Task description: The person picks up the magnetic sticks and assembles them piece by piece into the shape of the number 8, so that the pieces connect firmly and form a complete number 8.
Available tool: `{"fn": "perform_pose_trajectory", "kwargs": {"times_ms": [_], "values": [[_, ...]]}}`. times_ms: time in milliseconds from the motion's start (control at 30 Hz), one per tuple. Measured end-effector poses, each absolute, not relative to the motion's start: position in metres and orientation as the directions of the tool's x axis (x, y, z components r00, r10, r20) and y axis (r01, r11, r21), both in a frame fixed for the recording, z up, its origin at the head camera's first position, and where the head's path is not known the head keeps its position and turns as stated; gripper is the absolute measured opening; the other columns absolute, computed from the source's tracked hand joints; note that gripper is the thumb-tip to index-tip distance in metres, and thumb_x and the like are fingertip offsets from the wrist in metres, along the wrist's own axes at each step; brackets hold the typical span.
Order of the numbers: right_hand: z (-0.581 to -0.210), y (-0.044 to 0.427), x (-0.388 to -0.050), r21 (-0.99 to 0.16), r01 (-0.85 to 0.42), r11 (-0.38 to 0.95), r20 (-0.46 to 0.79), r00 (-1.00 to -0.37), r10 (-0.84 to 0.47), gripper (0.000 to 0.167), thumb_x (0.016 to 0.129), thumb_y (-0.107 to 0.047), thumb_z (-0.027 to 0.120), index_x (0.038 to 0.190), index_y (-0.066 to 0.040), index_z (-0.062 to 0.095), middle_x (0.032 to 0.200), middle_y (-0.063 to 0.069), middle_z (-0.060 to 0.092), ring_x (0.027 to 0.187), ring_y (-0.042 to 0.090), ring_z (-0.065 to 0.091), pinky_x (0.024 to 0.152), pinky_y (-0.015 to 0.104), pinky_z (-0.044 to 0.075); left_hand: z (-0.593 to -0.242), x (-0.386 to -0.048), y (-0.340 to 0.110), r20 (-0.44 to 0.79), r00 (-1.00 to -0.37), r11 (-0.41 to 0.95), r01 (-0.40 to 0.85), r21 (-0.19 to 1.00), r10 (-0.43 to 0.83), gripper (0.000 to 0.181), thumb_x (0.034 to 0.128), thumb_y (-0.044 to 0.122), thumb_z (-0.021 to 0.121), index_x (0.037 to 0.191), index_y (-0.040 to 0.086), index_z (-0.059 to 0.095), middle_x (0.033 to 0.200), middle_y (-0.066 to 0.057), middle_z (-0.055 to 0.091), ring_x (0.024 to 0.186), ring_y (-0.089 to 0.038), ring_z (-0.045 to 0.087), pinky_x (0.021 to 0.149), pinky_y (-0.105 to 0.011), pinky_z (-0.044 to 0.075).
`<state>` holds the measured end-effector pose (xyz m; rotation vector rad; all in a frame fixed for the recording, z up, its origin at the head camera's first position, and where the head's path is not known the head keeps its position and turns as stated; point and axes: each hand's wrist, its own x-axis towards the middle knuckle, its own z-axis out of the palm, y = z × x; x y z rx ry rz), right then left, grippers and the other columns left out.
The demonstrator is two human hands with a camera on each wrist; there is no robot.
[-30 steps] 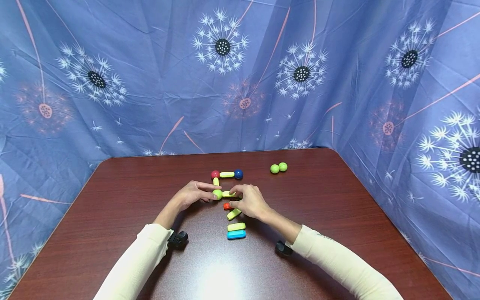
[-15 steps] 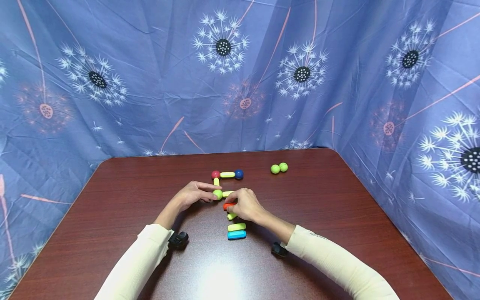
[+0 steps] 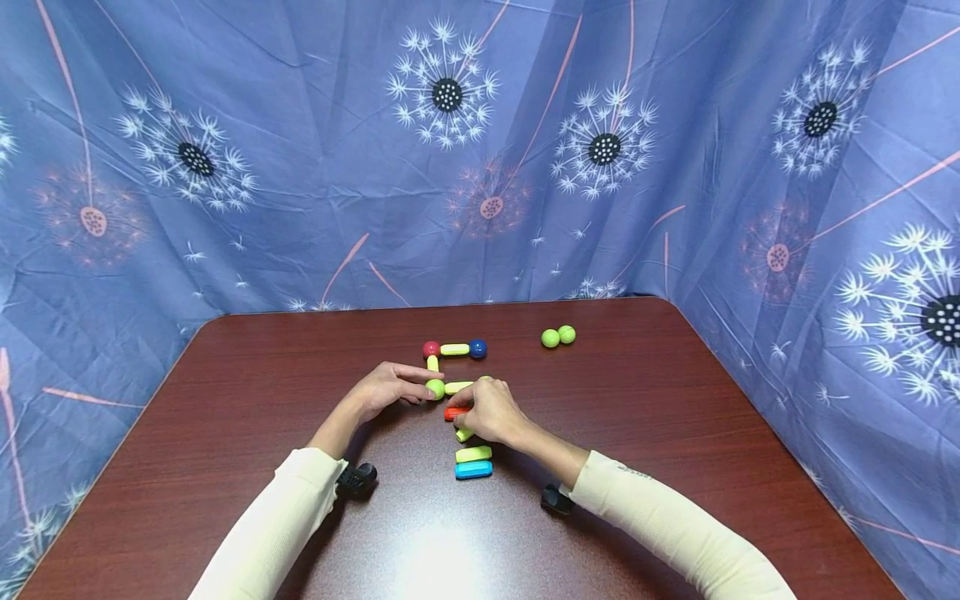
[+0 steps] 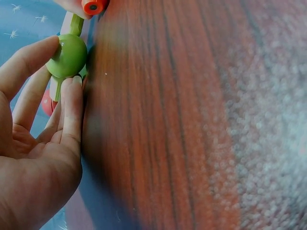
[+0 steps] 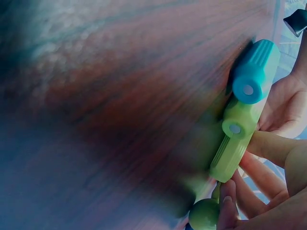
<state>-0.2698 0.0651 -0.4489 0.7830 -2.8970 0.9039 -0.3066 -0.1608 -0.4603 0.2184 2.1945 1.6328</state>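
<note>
My left hand (image 3: 386,387) holds a green ball (image 3: 436,389) between thumb and fingers, seen closer as the ball (image 4: 69,55) in the left wrist view. A yellow magnetic stick (image 3: 457,387) runs right from this ball, and another yellow stick (image 3: 432,364) leads up to a red ball (image 3: 431,350). My right hand (image 3: 491,412) pinches a red-orange magnetic stick (image 3: 456,413), whose end (image 4: 93,7) shows in the left wrist view. Just below it lies a loose yellow stick (image 3: 464,434), partly hidden by the hand. A green ball (image 5: 204,214) shows near the right fingertips.
Closer to me lie a yellow stick (image 3: 473,454) and a blue stick (image 3: 473,470), side by side. From the red ball a yellow stick (image 3: 454,350) reaches a dark blue ball (image 3: 478,349). Two green balls (image 3: 551,338) sit together at the table's (image 3: 615,358) back right.
My right hand has come away from the yellow stick's right end and down onto the red-orange stick, which has shifted slightly left. The left hand stays put on the green ball.
</note>
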Motion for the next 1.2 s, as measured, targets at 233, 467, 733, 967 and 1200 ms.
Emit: {"fn": "perform_pose_trajectory", "kwargs": {"times_ms": [233, 467, 733, 967, 1200], "values": [[-0.450, 0.064, -0.270, -0.524, -0.471, 0.710, 0.156, -0.872, -0.464, 0.018, 0.077, -0.013, 0.081, 0.093, -0.020, 0.083, 0.088, -0.009, 0.078, 0.083, 0.016, 0.064, 0.072, 0.030, 0.045, -0.459, -0.306, -0.161, -0.216, -0.911, 0.311, -0.103, 0.945, 0.352, 0.043, 0.0868, 0.013, 0.079, 0.129, 0.007, 0.071, 0.125, -0.014, 0.071, 0.087, -0.012, 0.069, 0.079, -0.028, 0.055], [-0.449, 0.064, -0.269, -0.530, -0.463, 0.711, 0.156, -0.877, -0.454, 0.017, 0.077, -0.013, 0.081, 0.092, -0.021, 0.084, 0.086, -0.009, 0.077, 0.081, 0.013, 0.064, 0.070, 0.027, 0.046, -0.460, -0.306, -0.161, -0.215, -0.911, 0.311, -0.103, 0.945, 0.352, 0.043, 0.0865, 0.013, 0.079, 0.129, 0.008, 0.071, 0.125, -0.014, 0.071, 0.087, -0.012, 0.069, 0.079, -0.028, 0.055], [-0.441, 0.063, -0.271, -0.593, -0.368, 0.716, 0.113, -0.918, -0.379, 0.014, 0.079, -0.015, 0.083, 0.092, -0.021, 0.083, 0.081, -0.011, 0.077, 0.075, 0.004, 0.060, 0.067, 0.024, 0.049, -0.459, -0.306, -0.161, -0.207, -0.911, 0.299, -0.099, 0.949, 0.356, 0.044, 0.0857, 0.013, 0.080, 0.128, 0.007, 0.071, 0.123, -0.014, 0.072, 0.086, -0.013, 0.069, 0.078, -0.028, 0.055], [-0.425, 0.070, -0.279, -0.649, -0.377, 0.660, 0.190, -0.921, -0.339, 0.015, 0.081, -0.017, 0.083, 0.096, -0.016, 0.083, 0.080, -0.004, 0.077, 0.069, 0.007, 0.065, 0.063, 0.025, 0.050, -0.459, -0.305, -0.160, -0.207, -0.912, 0.302, -0.098, 0.948, 0.353, 0.043, 0.0857, 0.013, 0.080, 0.127, 0.007, 0.072, 0.120, -0.013, 0.073, 0.084, -0.014, 0.068, 0.077, -0.028, 0.055], [-0.416, 0.081, -0.295, -0.737, -0.325, 0.593, 0.230, -0.945, -0.232, 0.020, 0.080, -0.013, 0.085, 0.100, -0.011, 0.080, 0.082, 0.002, 0.077, 0.073, 0.011, 0.071, 0.062, 0.024, 0.053, -0.458, -0.304, -0.161, -0.206, -0.910, 0.314, -0.090, 0.945, 0.359, 0.044, 0.0858, 0.013, 0.080, 0.128, 0.008, 0.071, 0.123, -0.013, 0.072, 0.085, -0.014, 0.068, 0.078, -0.028, 0.055]]}}
